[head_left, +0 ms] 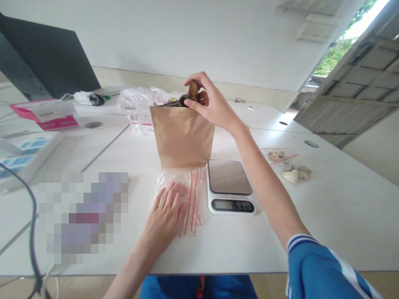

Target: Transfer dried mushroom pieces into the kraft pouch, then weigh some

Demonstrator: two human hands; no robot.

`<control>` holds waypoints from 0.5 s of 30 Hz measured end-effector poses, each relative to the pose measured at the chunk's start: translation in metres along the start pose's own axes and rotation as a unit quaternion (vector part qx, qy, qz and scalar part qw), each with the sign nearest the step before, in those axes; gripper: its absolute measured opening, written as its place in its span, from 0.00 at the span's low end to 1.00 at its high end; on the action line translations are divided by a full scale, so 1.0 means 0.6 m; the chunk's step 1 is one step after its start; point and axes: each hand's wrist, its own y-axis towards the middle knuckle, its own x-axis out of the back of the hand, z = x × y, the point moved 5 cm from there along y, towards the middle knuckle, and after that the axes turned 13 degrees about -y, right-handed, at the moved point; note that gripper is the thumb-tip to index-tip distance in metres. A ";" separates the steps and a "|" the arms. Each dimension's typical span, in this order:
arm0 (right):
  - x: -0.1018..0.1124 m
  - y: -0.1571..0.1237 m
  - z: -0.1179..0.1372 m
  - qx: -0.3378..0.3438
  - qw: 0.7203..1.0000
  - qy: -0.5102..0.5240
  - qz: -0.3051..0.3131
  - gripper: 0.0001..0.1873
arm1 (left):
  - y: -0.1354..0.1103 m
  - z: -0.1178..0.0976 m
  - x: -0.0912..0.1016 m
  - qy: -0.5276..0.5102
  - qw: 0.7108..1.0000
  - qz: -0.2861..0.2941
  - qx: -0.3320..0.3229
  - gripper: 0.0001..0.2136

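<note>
A brown paper bag (182, 137) stands upright on the white table (327, 216). Over its open top, my right hand (208, 104) pinches a brown shell-like piece (193, 89). My left hand (166, 211) lies flat, fingers spread, on a stack of clear zip bags with red seal lines (191, 195) just in front of the paper bag. A small digital kitchen scale (230, 186) with a bare platform sits to the right of the zip bags.
Two filled zip bags of shells (288, 166) lie at the right. A crumpled clear plastic bag (137, 106) sits behind the paper bag. Pink and blue boxes (46, 114) and a dark laptop (40, 58) are at the left. A black cable (31, 232) hangs near left.
</note>
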 end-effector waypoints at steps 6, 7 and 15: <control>0.004 -0.012 0.004 0.025 0.998 -0.059 0.009 0.18 | 0.001 0.000 0.003 -0.007 1.000 -0.008 0.001 0.20; 0.004 -0.014 0.003 0.031 0.997 -0.077 0.003 0.19 | 0.001 0.000 0.002 -0.006 1.000 -0.005 0.001 0.20; 0.006 -0.040 0.005 0.026 0.980 -0.195 0.003 0.23 | -0.002 0.005 -0.004 -0.017 1.000 0.013 0.011 0.20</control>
